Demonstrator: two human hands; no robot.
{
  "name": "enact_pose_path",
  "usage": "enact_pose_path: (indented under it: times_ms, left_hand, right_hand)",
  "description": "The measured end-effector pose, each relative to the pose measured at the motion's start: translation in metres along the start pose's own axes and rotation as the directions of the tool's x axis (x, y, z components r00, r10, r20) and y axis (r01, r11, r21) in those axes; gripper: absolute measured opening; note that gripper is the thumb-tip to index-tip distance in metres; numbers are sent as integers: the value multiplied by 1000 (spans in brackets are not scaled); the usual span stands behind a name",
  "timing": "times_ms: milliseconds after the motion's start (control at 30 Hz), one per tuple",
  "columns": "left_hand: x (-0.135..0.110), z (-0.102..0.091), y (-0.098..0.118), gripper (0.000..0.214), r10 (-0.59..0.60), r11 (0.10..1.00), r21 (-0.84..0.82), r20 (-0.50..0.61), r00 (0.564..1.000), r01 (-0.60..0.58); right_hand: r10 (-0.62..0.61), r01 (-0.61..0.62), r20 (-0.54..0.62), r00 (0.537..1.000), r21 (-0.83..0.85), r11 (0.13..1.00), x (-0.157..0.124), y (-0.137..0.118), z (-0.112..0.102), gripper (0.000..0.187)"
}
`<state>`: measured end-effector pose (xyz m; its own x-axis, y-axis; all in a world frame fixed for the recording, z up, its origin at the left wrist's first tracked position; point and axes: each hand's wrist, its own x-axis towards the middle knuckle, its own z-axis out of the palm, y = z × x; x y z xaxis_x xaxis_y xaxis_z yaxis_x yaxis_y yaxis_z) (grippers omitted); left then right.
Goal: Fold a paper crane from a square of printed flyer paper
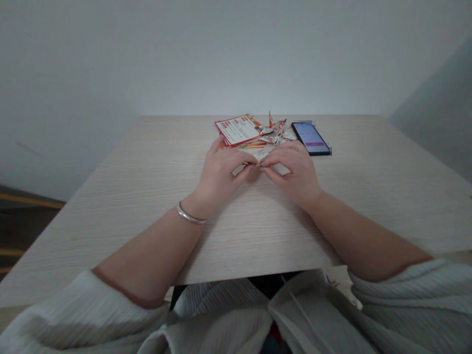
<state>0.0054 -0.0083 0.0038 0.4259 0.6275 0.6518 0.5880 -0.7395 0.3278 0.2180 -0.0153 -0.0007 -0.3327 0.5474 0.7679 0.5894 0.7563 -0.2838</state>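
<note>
My left hand (226, 167) and my right hand (293, 169) meet over the middle of the table, thumb and forefinger of each pinched together. Between the fingertips is a small piece of paper (263, 154), mostly covered by the fingers; its shape cannot be made out. Just beyond my left hand lies a stack of printed red-and-white sheets (239, 130), and one left finger reaches near its edge. Several folded paper pieces (278, 130), white with red and orange print, lie in a heap behind my right hand.
A dark phone (311, 138) with its screen lit lies to the right of the folded paper. The pale wooden table (129, 196) runs back to a plain wall (239, 59). Its front edge is close to my body.
</note>
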Motion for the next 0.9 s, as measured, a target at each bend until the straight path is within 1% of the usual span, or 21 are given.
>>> enact_pose_path:
  times_ms: [133,267,400,567,633,767,900]
  left_hand:
    - [0,-3,0,14,59,998,31,19,998,-59]
    - [0,-3,-2,16,87,994,69,-22,996,-85]
    - [0,0,-2,16,54,997,63,-20,998,-53]
    - [0,2,0,13,3,1000,3,-21,1000,-3]
    - [0,1,2,12,9,1000,4,-18,1000,-9]
    - [3,-1,5,14,46,996,78,28,999,-48]
    - [3,-1,6,16,32,997,66,21,999,-33]
  right_hand:
    - [-2,1,-22,1000,-34,999,-1,-1,1,11]
    - [-9,7,-55,998,-29,1000,-1,-2,2,9]
    - [44,-44,-6,999,-20,999,-2,-2,2,8]
    - [72,-72,-43,996,-2,997,-3,-3,3,4]
    - [63,-62,-42,997,14,998,-3,-3,3,6]
    - [6,-6,-11,1000,37,999,-1,-4,4,12]
    - [27,-27,8,1000,43,999,0,-5,4,10]
